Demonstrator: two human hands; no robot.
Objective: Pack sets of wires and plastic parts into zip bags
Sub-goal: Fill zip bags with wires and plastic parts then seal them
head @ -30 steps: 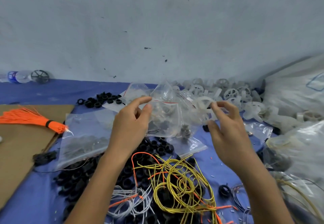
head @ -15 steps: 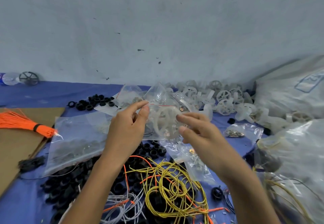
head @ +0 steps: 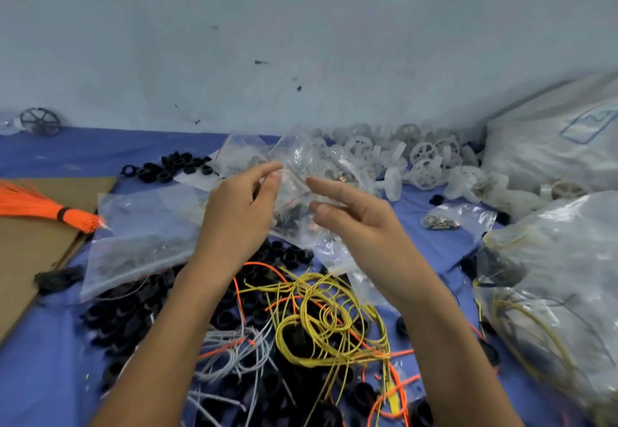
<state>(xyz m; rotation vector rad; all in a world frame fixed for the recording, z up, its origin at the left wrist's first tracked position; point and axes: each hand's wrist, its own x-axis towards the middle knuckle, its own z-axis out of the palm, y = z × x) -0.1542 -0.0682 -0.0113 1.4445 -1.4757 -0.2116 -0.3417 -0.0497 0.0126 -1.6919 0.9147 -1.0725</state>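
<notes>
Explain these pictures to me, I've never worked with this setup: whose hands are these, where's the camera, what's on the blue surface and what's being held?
There is no machine: these are a person's two bare hands, seen from a camera worn on their head, looking forward and down. The left hand pinches a small clear zip bag with parts inside, raised above the surface. The right hand reaches to the bag with straight fingers; whether it grips is unclear. On the blue cloth lie coiled yellow wires, grey wires, heaps of black plastic rings, white plastic wheels by the wall, an orange bundle on cardboard, and larger clear bags.
</notes>
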